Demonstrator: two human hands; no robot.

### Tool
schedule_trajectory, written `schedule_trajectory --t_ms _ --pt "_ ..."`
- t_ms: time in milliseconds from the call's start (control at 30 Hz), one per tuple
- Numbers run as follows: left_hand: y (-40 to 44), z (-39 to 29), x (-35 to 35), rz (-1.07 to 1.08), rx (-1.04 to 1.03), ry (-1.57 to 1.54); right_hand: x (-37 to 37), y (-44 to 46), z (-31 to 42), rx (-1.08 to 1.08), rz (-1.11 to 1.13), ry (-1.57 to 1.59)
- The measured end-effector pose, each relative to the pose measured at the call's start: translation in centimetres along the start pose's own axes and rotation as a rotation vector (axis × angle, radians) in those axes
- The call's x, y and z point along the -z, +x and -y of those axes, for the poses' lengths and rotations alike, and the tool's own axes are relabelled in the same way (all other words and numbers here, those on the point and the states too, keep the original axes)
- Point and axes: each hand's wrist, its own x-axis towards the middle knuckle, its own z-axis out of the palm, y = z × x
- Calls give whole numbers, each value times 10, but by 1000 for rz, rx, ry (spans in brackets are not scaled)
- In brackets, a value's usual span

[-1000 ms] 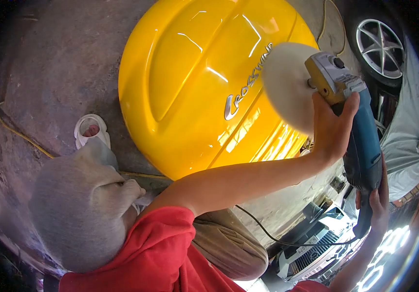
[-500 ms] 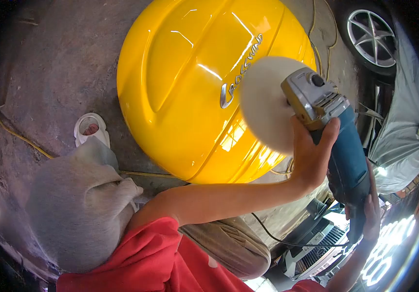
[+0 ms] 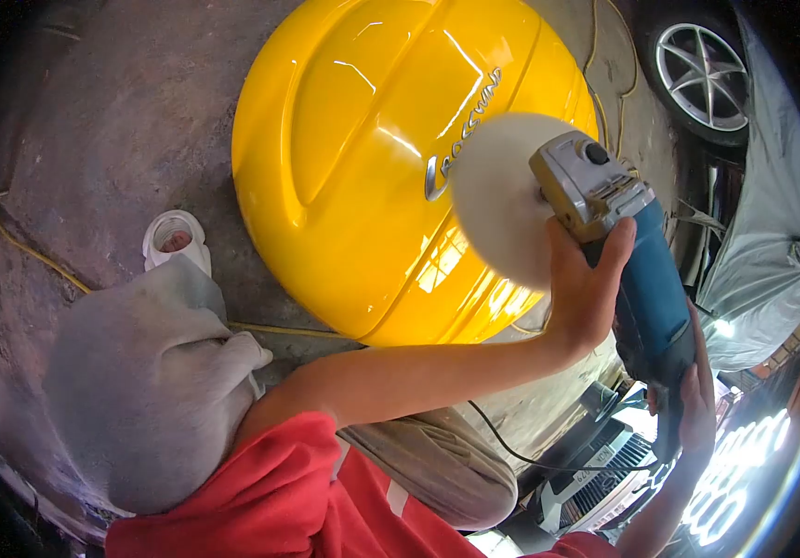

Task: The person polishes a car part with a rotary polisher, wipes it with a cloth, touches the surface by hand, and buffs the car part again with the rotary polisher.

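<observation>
The polisher (image 3: 655, 288) hangs slantwise over the right-hand part of the round yellow cover (image 3: 363, 232), with its white disc (image 3: 502, 205) lying across the cover's face, just beside the silver lettering (image 3: 431, 177). The left hand (image 3: 586, 288) grips the neck behind the metal head, thumb on one side and a finger on the other. The right hand (image 3: 693, 409) is wrapped around the rear handle, its fingers closed on it.

Compared with a second ago, the disc sits lower down the face: it was up by the end of the lettering, and that end now stands clear of it. Over the last half second the shift is only slight. So the work seems to have passed from the letters' far end to the stretch below them.

Farther out, a dark cord (image 3: 530, 460) runs near the handle, a yellow cord (image 3: 288, 329) crosses the floor (image 3: 121, 167), and a grey trouser leg (image 3: 139, 400) fills the near left. A car wheel (image 3: 702, 79) and a grey sheet (image 3: 762, 232) stand off to the right.

The disc's surface is smeared, which suggests spinning. Its working side is hidden, so I cannot tell how firmly it touches the cover. The top of the cover is cut off, the tool hides most of the right fingers, and the switch cannot be made out.
</observation>
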Motion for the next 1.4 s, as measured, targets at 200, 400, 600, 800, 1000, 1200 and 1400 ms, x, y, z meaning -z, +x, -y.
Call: schedule_trajectory --t_ms 200,400,600,800,1000,1200,1400 --pt "30 5 -15 6 -21 -21 16 25 3 14 -29 -82" --pt "53 3 -31 -6 -4 17 41 40 3 74 -109 -179" --pt "71 1 -43 -25 4 -16 38 56 18 49 -77 -214" --pt "80 1 -49 -48 -34 -13 29 69 41 -47 -47 -279" --pt "73 1 -45 -38 -20 8 35 60 26 -51 -116 -255" --pt "50 6 -29 -8 1 -41 21 41 33 -109 -80 -256" --pt "8 5 -8 -8 39 24 -4 14 20 -29 -62 -114"
